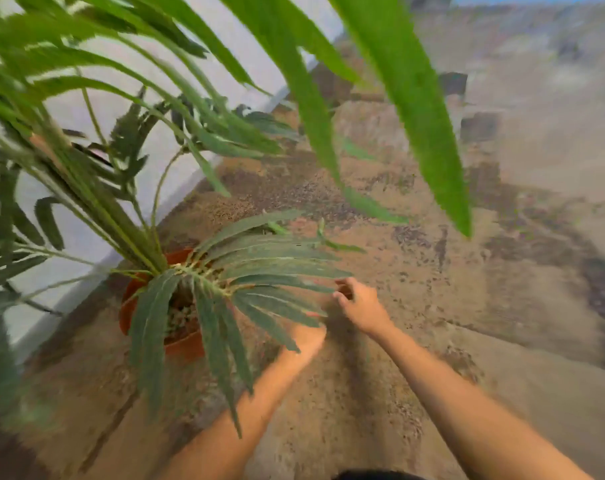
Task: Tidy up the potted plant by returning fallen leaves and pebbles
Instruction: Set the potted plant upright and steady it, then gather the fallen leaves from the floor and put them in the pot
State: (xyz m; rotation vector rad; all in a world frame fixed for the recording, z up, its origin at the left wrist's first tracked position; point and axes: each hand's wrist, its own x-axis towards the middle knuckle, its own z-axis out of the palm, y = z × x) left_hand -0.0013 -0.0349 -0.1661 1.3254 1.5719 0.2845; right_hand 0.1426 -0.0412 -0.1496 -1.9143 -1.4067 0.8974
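Observation:
A terracotta pot (185, 346) stands on the stone floor near a white wall, with a leafy plant (259, 268) spreading from it. Pale pebbles (181, 318) lie inside the pot. My left hand (306, 336) reaches under the drooping leaves to the right of the pot and is mostly hidden by them. My right hand (358, 303) hovers low over the floor just beyond the leaf tips, fingers curled with thumb and forefinger pinched together. What it pinches is too small and blurred to make out.
Long bright green fronds (415, 98) hang close to the camera at the top. A white wall (162, 150) runs along the left. Mottled brown stone floor (467, 271) stretches to the right and far side. The picture is motion-blurred.

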